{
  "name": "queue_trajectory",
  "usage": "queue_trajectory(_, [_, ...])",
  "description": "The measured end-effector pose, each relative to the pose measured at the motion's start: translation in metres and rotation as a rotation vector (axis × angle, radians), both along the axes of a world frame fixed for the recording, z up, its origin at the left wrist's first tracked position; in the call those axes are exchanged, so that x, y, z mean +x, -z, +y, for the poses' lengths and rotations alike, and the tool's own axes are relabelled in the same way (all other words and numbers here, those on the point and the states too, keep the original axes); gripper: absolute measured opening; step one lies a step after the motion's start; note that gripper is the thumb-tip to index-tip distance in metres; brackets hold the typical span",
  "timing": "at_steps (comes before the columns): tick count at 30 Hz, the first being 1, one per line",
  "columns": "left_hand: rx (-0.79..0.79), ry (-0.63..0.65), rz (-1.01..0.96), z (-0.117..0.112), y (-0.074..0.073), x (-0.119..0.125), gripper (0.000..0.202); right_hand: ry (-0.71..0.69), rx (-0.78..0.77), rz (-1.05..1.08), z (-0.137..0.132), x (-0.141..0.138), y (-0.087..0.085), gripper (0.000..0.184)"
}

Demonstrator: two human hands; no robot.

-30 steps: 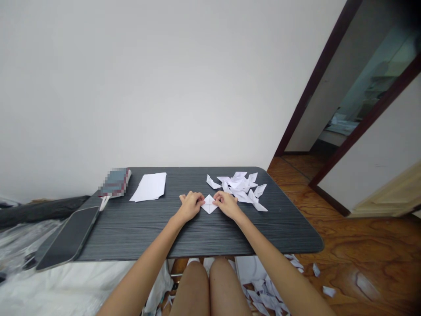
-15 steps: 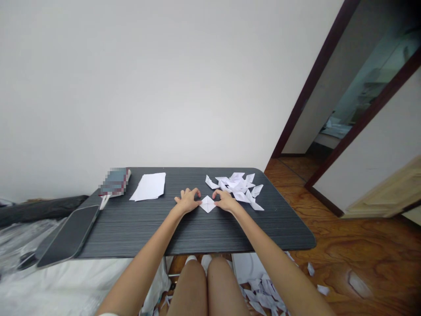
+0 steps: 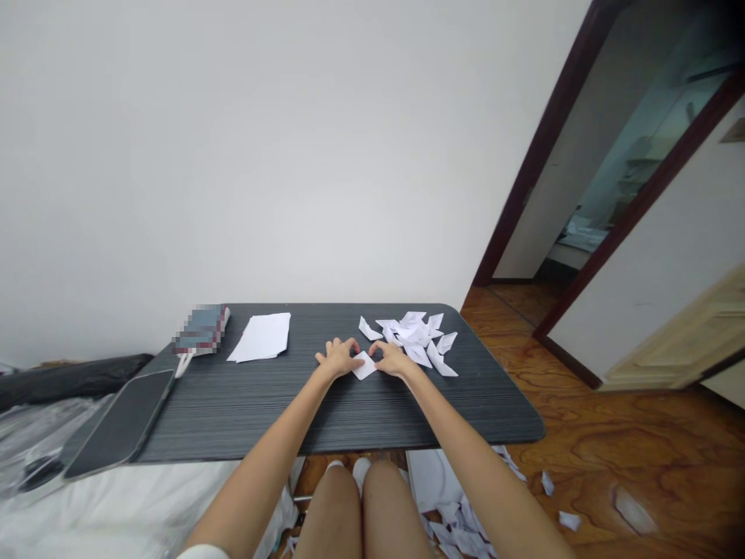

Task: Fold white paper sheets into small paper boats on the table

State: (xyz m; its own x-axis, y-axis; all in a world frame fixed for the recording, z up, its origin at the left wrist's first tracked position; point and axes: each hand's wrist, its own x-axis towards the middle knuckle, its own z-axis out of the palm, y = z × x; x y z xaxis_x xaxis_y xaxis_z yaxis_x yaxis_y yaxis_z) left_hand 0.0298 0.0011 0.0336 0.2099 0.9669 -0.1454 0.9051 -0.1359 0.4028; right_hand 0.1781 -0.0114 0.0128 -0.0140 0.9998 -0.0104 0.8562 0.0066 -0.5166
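Note:
A small folded piece of white paper (image 3: 365, 367), diamond-shaped, lies between my hands on the dark table. My left hand (image 3: 340, 359) pinches its left corner between thumb and index finger, the other fingers spread out. On the opposite side, my right hand (image 3: 389, 359) has thumb and fingers closed on the right corner. Just beyond the right hand is a heap of folded paper boats (image 3: 414, 332). One paper boat (image 3: 370, 329) sits a little apart on the heap's left.
A stack of white paper sheets (image 3: 261, 337) rests on the table's (image 3: 233, 419) left half. Farther left are a blurred grey-and-red packet (image 3: 201, 330) and a dark flat panel (image 3: 119, 423). More folded papers (image 3: 459, 528) lie on the floor below, and a white wall (image 3: 326, 155) stands behind.
The folded paper has been turned or flipped: its creased face with a centre line no longer shows, and a plain face does. Both hands keep hold at its sides. The view has shifted slightly.

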Motion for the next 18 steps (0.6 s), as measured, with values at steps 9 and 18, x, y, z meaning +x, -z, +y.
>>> queue_trajectory(9, [0.103,0.018,0.004,-0.005,0.006,-0.016,0.016,0.093,-0.019,0.063,-0.011,-0.004,-0.004,0.025])
queue_trajectory(18, [0.414,0.185,-0.138,-0.021,0.024,-0.016,0.021,0.116,0.092,0.209,-0.015,-0.022,0.003,0.021])
